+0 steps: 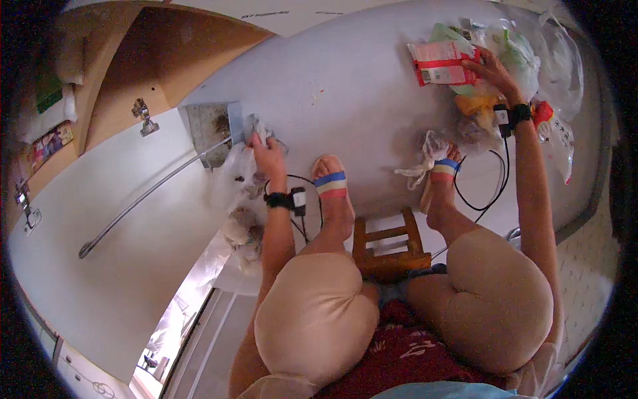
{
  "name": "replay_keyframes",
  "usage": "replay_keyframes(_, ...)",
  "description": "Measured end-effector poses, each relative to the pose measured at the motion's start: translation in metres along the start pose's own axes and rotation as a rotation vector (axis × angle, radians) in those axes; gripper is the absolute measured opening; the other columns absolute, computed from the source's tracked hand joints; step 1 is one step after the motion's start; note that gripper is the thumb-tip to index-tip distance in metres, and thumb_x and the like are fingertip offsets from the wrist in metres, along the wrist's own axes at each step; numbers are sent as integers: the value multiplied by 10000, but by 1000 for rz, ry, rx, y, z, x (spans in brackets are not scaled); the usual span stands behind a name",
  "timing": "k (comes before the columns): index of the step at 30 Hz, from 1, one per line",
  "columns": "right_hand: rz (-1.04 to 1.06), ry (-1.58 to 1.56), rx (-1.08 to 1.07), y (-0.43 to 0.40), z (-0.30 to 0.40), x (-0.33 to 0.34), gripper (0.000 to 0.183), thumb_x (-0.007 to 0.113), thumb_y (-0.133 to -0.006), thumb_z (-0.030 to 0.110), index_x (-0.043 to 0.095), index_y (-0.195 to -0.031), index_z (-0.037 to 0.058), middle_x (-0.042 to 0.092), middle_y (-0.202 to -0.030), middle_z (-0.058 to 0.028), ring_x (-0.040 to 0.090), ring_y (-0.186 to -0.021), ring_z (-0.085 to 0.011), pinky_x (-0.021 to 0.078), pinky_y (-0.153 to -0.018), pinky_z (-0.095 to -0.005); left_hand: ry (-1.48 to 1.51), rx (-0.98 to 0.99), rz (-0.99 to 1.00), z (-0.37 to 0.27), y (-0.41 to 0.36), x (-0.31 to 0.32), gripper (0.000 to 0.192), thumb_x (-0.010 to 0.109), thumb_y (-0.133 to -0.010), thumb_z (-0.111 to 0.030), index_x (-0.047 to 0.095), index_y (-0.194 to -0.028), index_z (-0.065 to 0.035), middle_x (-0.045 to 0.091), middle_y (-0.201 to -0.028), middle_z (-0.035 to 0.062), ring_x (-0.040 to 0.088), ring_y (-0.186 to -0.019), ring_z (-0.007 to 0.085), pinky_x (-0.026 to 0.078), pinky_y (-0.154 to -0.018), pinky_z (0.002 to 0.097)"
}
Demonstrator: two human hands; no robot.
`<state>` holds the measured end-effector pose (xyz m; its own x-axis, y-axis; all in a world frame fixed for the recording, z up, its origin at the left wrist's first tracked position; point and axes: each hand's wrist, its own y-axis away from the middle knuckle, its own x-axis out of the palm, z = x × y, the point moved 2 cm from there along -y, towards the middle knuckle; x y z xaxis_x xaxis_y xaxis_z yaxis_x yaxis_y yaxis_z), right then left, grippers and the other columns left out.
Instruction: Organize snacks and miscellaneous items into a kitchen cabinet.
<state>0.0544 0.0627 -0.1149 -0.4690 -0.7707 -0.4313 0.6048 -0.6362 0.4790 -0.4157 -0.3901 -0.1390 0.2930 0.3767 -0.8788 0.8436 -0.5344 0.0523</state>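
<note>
On the right, my right hand (493, 75) grips the edge of a red and white plastic packet (441, 75), which bears writing and a barcode. The packet lies against a heap of crumpled plastic bags (518, 60), some clear, some green-printed. At the left, my left hand (269, 157) has its fingers on a small crumpled piece of clear plastic (261, 129). More clear plastic bags (232, 172) with dark bits inside bunch up beside that wrist. A metal dustpan (207, 129) with a long rod handle (154, 199) stands just left of this hand.
My sandalled feet (331, 177) rest on the pale floor, a clear plastic bag (433, 147) by the right one. A small wooden stool (391, 244) is between my legs. Black cables (478, 207) hang from both wrists. An open cabinet door (124, 179) spans the left.
</note>
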Motion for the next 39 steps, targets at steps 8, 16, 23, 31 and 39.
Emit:
replay_keyframes(8,-107,-70,-63,1,5,15,478,759,-878,231,587,-1266,12,661,-1067,-57,590,-983,-145,512,-853,-294,29,116,33,-63,10,35,506,638,-836,-75,514,-1320,3,489,-1284,233,518,-1172,368,452,-956,416)
replay_keyframes(16,-51,97,28,32,16,-5,542,726,-901,259,530,-1348,22,652,-1140,-64,589,-1041,-144,501,-897,-299,159,304,16,-106,-44,19,487,613,-813,-8,546,-1294,24,493,-1223,231,525,-1144,394,443,-977,412)
replay_keyframes(23,-73,81,-84,-17,21,29,605,741,-881,319,512,-1375,55,623,-1226,-102,579,-1117,-181,484,-948,-334,-276,421,-150,-26,-172,10,554,586,-787,43,565,-1330,-67,525,-1212,194,535,-1140,368,452,-978,422)
replay_keyframes(31,-110,232,-25,0,-34,1,636,731,-878,365,490,-1400,92,581,-1288,-142,549,-1197,-278,457,-999,-383,46,466,252,-100,-86,46,520,566,-809,59,621,-1289,-133,538,-1200,137,563,-1113,334,475,-944,409)
replay_keyframes(39,-40,-92,35,8,5,14,626,733,-881,352,497,-1393,80,571,-1300,-149,531,-1225,-253,437,-1025,-365,145,358,390,-94,-52,53,392,590,-846,-32,617,-1238,-20,559,-1213,148,540,-1144,352,457,-962,421)
